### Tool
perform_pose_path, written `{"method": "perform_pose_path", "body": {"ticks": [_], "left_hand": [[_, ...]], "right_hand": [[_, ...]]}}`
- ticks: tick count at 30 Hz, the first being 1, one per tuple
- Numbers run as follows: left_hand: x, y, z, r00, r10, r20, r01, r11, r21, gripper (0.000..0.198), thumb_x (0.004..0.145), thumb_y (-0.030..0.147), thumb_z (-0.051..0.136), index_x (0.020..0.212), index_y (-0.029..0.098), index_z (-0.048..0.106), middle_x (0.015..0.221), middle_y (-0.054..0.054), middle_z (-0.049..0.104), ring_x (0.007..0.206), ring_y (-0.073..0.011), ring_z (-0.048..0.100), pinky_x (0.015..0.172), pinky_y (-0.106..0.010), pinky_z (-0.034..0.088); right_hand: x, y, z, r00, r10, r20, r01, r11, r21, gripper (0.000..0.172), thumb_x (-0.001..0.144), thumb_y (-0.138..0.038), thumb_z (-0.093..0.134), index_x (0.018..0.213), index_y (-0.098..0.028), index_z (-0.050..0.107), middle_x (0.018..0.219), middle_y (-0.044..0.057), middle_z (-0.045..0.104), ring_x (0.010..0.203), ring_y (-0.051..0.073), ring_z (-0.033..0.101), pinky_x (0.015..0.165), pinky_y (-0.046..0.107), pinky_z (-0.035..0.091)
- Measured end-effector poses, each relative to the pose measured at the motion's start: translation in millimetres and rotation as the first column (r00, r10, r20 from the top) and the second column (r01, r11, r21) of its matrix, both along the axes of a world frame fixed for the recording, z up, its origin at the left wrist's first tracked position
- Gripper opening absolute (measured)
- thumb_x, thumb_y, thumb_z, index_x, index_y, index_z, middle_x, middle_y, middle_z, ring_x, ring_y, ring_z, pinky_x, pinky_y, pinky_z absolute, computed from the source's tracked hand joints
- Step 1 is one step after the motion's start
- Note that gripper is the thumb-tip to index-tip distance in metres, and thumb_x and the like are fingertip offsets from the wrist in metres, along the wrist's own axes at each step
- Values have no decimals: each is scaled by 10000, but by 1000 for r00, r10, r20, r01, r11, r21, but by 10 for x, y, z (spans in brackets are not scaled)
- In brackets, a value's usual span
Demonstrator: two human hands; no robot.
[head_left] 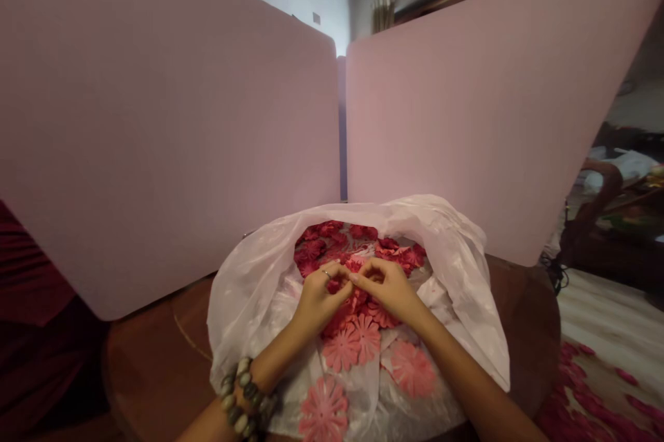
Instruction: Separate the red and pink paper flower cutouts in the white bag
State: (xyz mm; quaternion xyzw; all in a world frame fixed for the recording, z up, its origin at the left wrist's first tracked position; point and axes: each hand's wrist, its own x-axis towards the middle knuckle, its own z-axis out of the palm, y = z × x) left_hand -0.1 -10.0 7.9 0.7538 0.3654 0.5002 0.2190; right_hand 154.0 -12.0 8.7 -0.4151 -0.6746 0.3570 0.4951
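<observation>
A white plastic bag (243, 290) lies wide at the mouth, with many red and pink flower-shaped fabric pieces in it. Over its opening my left hand (324, 293) and my right hand (386, 286) meet fingertip to fingertip. Both are closed in a pinch; what sits between the fingers, if anything, is too small to make out. Right below the hands lie overlapping coral flower pieces (353, 344). A paler pink flower piece (412, 367) rests near my right forearm, and another pink flower piece (324, 411) is close to the bag's front edge.
The bag stands on a round brown wooden table (150, 352). Two tall pink panels (197, 117) rise behind it and meet in a corner. At lower right, dark pink petals (591, 393) cover part of the floor. A wooden chair (596, 193) stands beyond.
</observation>
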Motion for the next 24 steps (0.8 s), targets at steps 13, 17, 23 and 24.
{"method": "perform_pose_path", "body": {"ticks": [13, 17, 23, 24], "left_hand": [[-18, 43, -10, 995, -6, 104, 18, 993, -115, 132, 738, 296, 674, 757, 171, 639, 752, -27, 650, 738, -177, 600, 708, -287, 460], [-25, 94, -55, 988, -21, 155, 62, 964, -260, 204, 719, 336, 695, 804, 159, 639, 809, -45, 655, 787, -189, 609, 703, -284, 469], [-19, 135, -137, 962, -108, 249, 197, 910, -365, 371, 717, 321, 709, 1044, 169, 619, 1029, -87, 657, 930, -206, 617, 791, -315, 488], [-14, 137, -143, 949, -113, 295, 228, 891, -393, 392, 715, 325, 710, 1059, 170, 601, 993, -75, 661, 876, -192, 629, 757, -307, 499]], "right_hand": [[64, 76, -20, 988, 64, -138, -75, 994, -77, 261, 717, -379, 634, 572, -163, 615, 515, -29, 519, 489, 100, 422, 492, 239, 308], [56, 88, -34, 988, 42, -149, -57, 994, -94, 272, 711, -397, 641, 586, -158, 602, 536, -24, 550, 510, 108, 454, 508, 236, 337], [60, 88, -45, 990, -72, -123, 65, 996, -67, 274, 718, -414, 588, 594, -174, 545, 551, -35, 498, 527, 112, 430, 524, 241, 327], [60, 86, -43, 989, -90, -118, 83, 995, -58, 271, 723, -418, 580, 608, -175, 543, 559, -36, 493, 533, 114, 431, 530, 242, 330]]}}
